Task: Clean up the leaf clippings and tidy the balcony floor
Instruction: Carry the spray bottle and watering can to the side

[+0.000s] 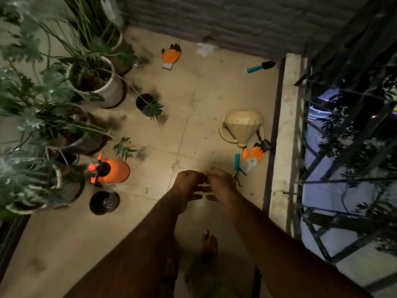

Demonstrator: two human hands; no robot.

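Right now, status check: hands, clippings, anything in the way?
Left hand and right hand together, open, nothing seen held. Small clippings scattered on floor. Watering can, glove, hand rake lying loose.

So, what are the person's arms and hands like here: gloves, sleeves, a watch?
The left forearm and right forearm are bare, no sleeves in view. The left hand and right hand are ungloved; no watch, ring or band shows, though the picture is dim and blurred. The far orange glove and the near orange glove lie on the floor, unworn.

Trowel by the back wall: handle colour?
Teal handle on the trowel, black blade. The head view shows it.
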